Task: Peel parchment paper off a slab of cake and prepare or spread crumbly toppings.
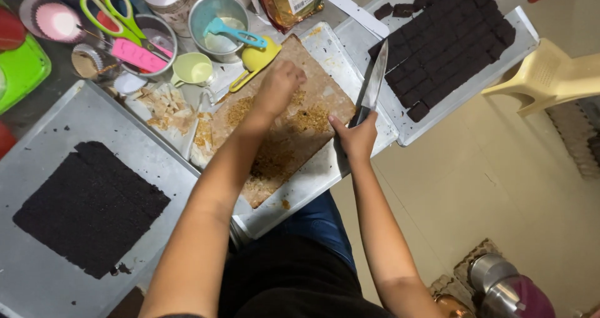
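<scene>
While right hand (357, 136) grips knife (373, 83), left hand (279, 86) closed over crumb-strewn board (281, 124), nothing visibly held.

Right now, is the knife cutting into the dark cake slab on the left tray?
No, the right hand holds the knife over the board's right edge, far from the dark slab.

green scissors (115, 15) | yellow chair (550, 74) | dark slab (90, 208) | brownie squares (447, 40)
</scene>
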